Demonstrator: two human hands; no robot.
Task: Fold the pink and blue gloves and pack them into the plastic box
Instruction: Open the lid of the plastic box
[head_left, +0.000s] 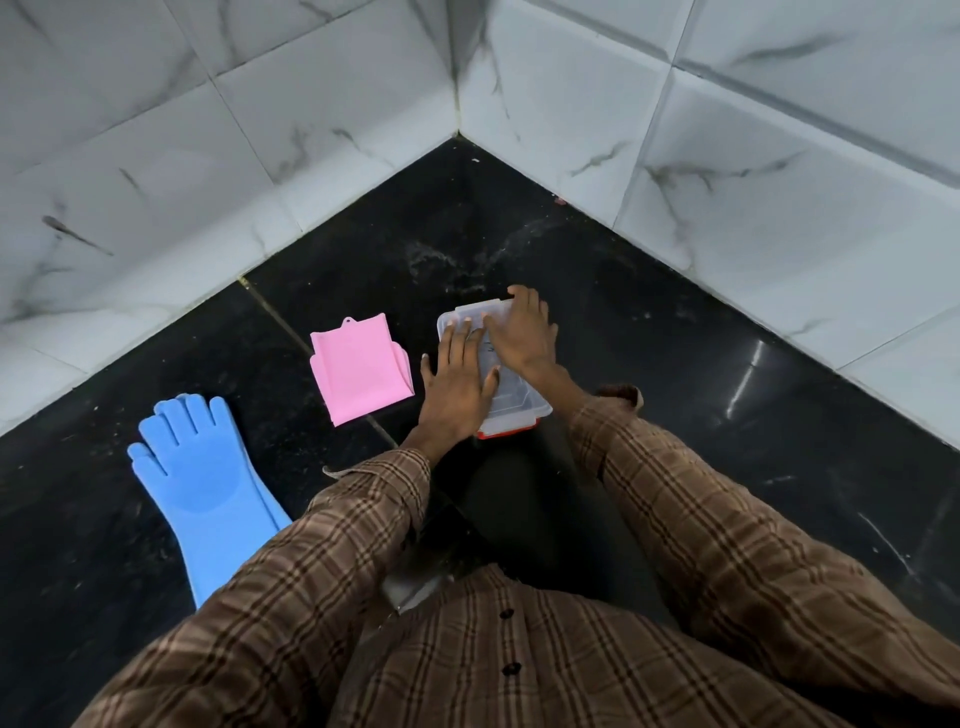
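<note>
Both hands lay flat and unclenched on the lid of the plastic box (496, 364), left hand (457, 384) beside right hand (522, 335), gripping nothing. The folded pink glove (358, 369) lay just left of the box on the black floor (675, 364); the blue glove (200, 478) lay unfolded nearer the floor's left edge.

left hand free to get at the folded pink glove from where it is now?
Probably yes. The left hand rests flat on the plastic box lid, holding nothing, and the pink glove lies folded on the dark floor just to its left with nothing between them. The blue glove lies further off, unfolded.
</note>
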